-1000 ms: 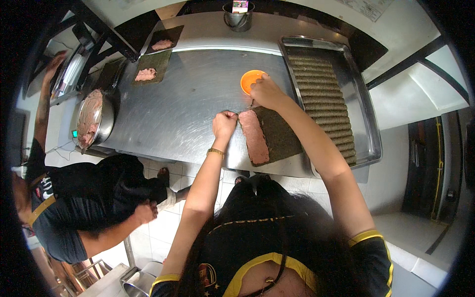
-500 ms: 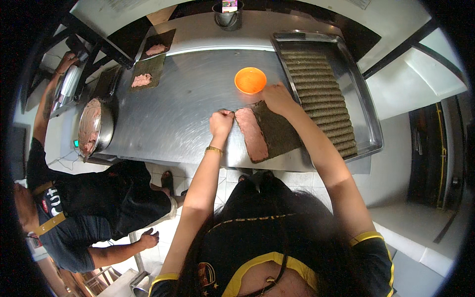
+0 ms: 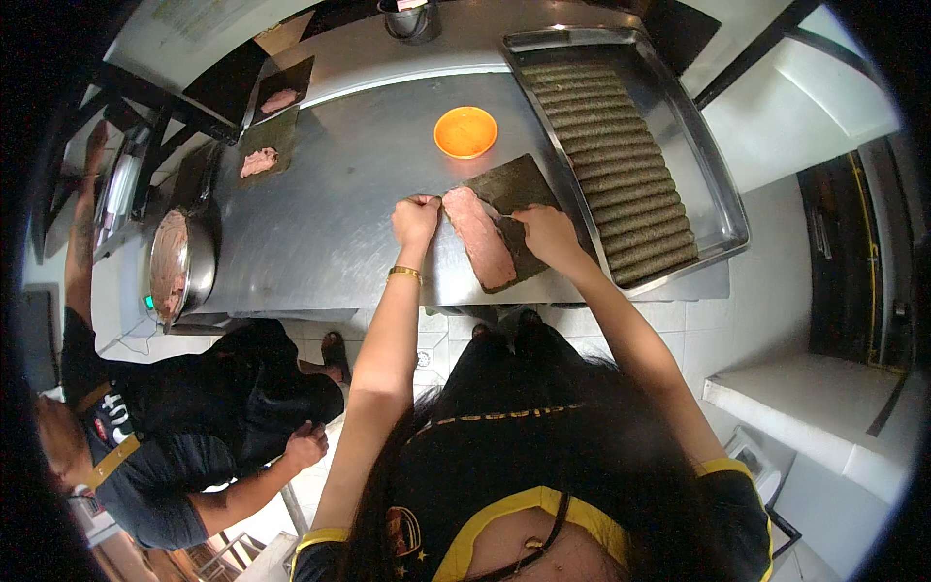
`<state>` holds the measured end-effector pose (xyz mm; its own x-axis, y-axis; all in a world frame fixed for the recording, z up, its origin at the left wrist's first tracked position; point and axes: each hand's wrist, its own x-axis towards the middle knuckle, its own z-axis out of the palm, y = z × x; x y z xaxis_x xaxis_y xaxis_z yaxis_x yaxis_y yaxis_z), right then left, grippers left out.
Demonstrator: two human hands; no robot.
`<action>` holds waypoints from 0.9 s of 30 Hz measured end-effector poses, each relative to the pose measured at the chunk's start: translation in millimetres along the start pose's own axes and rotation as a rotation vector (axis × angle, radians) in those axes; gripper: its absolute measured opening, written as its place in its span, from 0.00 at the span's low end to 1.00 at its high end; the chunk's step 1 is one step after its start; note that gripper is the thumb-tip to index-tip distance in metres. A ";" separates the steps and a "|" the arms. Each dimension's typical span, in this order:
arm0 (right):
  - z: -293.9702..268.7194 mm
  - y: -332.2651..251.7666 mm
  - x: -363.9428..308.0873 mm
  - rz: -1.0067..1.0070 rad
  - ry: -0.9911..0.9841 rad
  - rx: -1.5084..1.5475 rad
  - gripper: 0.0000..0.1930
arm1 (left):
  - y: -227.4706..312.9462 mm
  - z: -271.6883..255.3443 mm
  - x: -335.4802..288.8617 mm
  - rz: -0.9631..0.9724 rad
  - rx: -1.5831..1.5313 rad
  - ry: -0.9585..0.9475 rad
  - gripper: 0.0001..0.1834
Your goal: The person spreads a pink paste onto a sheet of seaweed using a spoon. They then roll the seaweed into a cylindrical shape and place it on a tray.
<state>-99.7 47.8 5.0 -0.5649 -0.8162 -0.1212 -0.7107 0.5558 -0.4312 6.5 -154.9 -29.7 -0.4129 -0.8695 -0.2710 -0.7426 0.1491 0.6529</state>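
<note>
A small green-lit display (image 3: 147, 302) glows at the left edge of the steel surface (image 3: 339, 204), just below the round metal bowl (image 3: 179, 267); it is too small to make out. A pale sheet like a posted sign (image 3: 194, 15) lies at the top left, blurred. No packages or labels show.

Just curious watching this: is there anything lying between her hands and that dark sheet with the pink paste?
Nothing visible. The left hand touches the paste's near edge, and the right hand rests on the dark sheet. The orange bowl sits beyond, apart.
</note>
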 end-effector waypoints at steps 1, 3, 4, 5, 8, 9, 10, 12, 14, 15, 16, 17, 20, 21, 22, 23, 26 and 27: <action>6.1 3.5 -9.7 -0.014 0.046 0.005 0.16 | 2.8 -0.4 -1.4 -0.017 0.016 0.003 0.09; 11.5 5.7 -28.4 -0.038 0.107 0.018 0.16 | 5.2 -3.8 -3.3 -0.020 0.016 -0.002 0.09; 13.1 6.1 -38.1 -0.044 0.123 0.026 0.16 | 5.1 -4.6 -3.5 -0.022 0.017 -0.004 0.09; 12.7 5.0 -47.7 -0.050 0.139 0.032 0.16 | 3.0 -2.5 -2.0 -0.024 0.000 0.005 0.09; 3.7 2.1 -75.9 0.013 0.040 0.078 0.16 | -0.7 0.8 2.6 -0.021 0.019 -0.005 0.09; 2.3 1.2 -84.7 0.031 0.027 0.059 0.15 | -1.3 2.1 2.6 -0.026 0.017 -0.002 0.10; 1.3 0.1 -93.2 0.048 0.015 0.039 0.15 | -2.2 3.3 2.4 -0.032 0.014 0.002 0.10; -3.2 -2.2 -107.5 0.059 -0.010 0.030 0.15 | -1.5 2.2 1.0 -0.038 0.014 0.011 0.10; -11.5 -2.4 -122.1 0.058 -0.035 0.050 0.14 | -0.3 0.2 -3.0 -0.034 0.017 0.010 0.09; -15.2 -0.7 -128.1 0.062 -0.053 0.062 0.15 | 0.5 -1.5 -6.5 -0.023 -0.012 -0.036 0.09; -18.8 1.8 -133.2 0.065 -0.073 0.074 0.17 | 0.7 -3.9 -11.0 -0.013 -0.042 -0.080 0.09; -22.7 4.2 -135.4 0.066 -0.092 0.085 0.18 | -0.8 -6.6 -15.5 -0.004 -0.072 -0.123 0.09; -30.5 8.1 -134.5 0.000 0.071 0.210 0.17 | -44.8 2.1 -25.3 0.029 -0.267 -0.388 0.10; -35.1 4.9 -129.5 -0.008 0.101 0.219 0.16 | -48.3 0.4 -37.6 0.004 -0.333 -0.430 0.10; -32.7 5.1 -123.7 -0.006 0.100 0.209 0.17 | -52.3 -0.6 -53.4 -0.021 -0.399 -0.472 0.11; -29.5 5.0 -117.9 -0.006 0.100 0.199 0.17 | -53.6 -3.5 -67.0 -0.046 -0.465 -0.511 0.11; -21.0 -3.0 -104.3 -0.015 0.100 0.058 0.18 | -55.0 -10.9 -90.8 -0.128 -0.520 -0.550 0.12; -18.6 -6.6 -101.6 -0.018 0.102 -0.008 0.19 | -55.6 -13.2 -94.7 -0.127 -0.526 -0.582 0.12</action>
<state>-45.5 130.0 36.8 -0.5911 -0.8063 -0.0218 -0.7245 0.5427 -0.4249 93.9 -87.1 -31.0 -0.6588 -0.4574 -0.5972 -0.5161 -0.3028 0.8012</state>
